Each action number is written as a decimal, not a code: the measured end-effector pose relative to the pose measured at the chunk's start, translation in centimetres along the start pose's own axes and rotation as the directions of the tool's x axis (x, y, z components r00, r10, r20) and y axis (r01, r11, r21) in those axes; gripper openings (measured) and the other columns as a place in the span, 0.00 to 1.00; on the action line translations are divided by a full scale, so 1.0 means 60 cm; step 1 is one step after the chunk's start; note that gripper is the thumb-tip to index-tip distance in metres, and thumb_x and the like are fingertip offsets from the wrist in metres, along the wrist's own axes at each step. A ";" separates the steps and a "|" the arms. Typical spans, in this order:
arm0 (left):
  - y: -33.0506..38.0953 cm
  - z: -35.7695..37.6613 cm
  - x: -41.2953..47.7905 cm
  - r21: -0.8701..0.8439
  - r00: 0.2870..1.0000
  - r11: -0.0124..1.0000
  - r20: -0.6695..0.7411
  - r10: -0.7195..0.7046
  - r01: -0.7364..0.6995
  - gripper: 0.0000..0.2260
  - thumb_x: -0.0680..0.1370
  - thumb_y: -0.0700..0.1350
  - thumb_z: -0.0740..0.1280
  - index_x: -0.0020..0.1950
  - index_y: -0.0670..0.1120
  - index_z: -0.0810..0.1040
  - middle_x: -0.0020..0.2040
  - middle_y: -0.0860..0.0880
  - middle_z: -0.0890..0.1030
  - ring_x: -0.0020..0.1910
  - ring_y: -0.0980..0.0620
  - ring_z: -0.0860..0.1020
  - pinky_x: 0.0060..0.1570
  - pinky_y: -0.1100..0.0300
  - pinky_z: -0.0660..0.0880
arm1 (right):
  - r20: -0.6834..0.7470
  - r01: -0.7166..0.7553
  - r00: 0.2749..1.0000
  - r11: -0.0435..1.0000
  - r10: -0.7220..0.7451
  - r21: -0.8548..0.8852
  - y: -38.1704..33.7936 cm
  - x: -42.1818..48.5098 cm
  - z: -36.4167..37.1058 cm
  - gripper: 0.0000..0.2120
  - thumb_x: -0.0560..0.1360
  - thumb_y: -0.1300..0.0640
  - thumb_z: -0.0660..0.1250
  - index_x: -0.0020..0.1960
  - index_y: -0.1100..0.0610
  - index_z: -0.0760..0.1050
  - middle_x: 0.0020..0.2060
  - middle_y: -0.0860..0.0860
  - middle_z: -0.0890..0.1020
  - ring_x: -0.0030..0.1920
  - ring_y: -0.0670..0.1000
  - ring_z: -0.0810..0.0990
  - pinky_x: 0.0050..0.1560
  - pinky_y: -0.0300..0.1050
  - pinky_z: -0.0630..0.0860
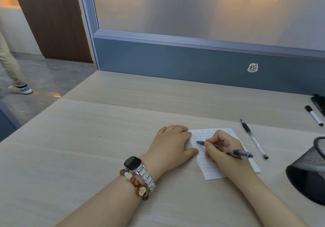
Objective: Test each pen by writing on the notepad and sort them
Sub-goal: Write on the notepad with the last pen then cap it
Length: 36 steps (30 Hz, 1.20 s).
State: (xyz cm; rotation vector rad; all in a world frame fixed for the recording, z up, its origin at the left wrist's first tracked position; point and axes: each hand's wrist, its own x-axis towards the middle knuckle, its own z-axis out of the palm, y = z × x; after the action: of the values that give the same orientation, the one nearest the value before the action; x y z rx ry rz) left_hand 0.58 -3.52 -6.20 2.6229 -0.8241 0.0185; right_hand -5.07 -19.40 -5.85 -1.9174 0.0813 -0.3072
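While the left hand (173,143) rests palm-down, gripping nothing and pressing the left edge of the notepad (211,169) onto the wooden table (105,130), the right hand (223,147) pinches a clear gel pen (241,152), tip on the lined paper among short ink strokes. Just right of the pad, a second gel pen (254,138) lies alone. Farther right, a white marker (314,116) and black markers (319,101) sit at the edge. A black mesh pen holder (309,167) sits near the right forearm.

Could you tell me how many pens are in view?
4: held pen in the right hand over the notepad; clear pen right of it; white marker farther right; dark pen cut off at the edge. More may be hidden.
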 end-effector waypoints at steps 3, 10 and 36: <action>0.000 0.000 0.000 0.002 1.000 1.000 0.003 -0.003 0.003 0.25 0.74 0.60 0.62 0.68 0.50 0.67 0.72 0.52 0.65 0.71 0.51 0.60 0.72 0.49 0.52 | -0.038 0.011 0.999 1.000 -0.011 -0.007 -0.001 -0.001 -0.002 0.10 0.70 0.65 0.65 0.33 0.56 0.69 0.25 0.50 0.75 0.27 0.48 0.70 0.31 0.42 0.68; 0.001 0.000 -0.001 0.005 1.000 1.000 -0.013 0.002 -0.002 0.25 0.74 0.59 0.62 0.68 0.50 0.67 0.72 0.52 0.65 0.71 0.51 0.60 0.72 0.51 0.52 | -0.103 0.003 0.995 0.998 -0.009 -0.058 0.000 -0.001 -0.002 0.08 0.69 0.65 0.65 0.33 0.60 0.69 0.26 0.52 0.75 0.29 0.49 0.71 0.33 0.44 0.67; 0.007 -0.008 -0.001 -0.090 0.987 0.996 -0.160 -0.009 -0.006 0.18 0.75 0.54 0.63 0.63 0.51 0.72 0.65 0.52 0.73 0.66 0.51 0.67 0.66 0.54 0.61 | -0.066 0.159 0.986 0.978 -0.151 0.133 -0.019 0.001 -0.024 0.09 0.72 0.68 0.67 0.47 0.57 0.77 0.34 0.54 0.80 0.29 0.44 0.78 0.27 0.35 0.72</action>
State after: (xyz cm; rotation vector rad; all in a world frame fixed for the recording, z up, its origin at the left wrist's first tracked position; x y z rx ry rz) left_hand 0.35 -3.62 -5.59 2.4988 -0.7493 0.1856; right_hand -5.48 -20.28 -4.31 -1.7816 -0.0519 -0.4595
